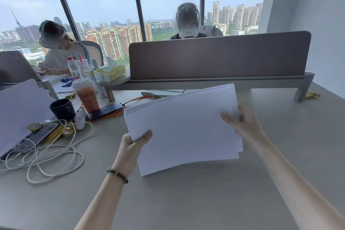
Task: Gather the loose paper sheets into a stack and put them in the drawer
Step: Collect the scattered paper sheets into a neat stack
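Reaching in from the bottom edge, two bare forearms rise over the grey surface (186, 201), the left one wearing a dark beaded bracelet (117, 173) at the wrist. The left hand (133, 145) pinches the near-left corner of the paper stack (184, 129), thumb on top and fingers hidden beneath, so its grip is clenched on the sheets. The right hand (242, 123) grasps the stack's right edge, thumb lying across the top sheet and fingers curled behind. The stack is held in the air above the surface, tilted with its far-right corner high, its edges not quite flush so that several sheets show stepped at the right and far-left sides. To the left lies a tangle of white cable (54, 157) beside a dark phone (40, 136) and some small round gold objects. Beyond these stand a dark mug (62, 109) and a clear cup of reddish drink (86, 95), the cup resting on a black device with an orange strap near it. Farther back a brown divider panel (218, 56) runs across the surface, with a yellow tissue box (110, 73) at its left end. Two people sit behind it before tall windows looking onto city towers.
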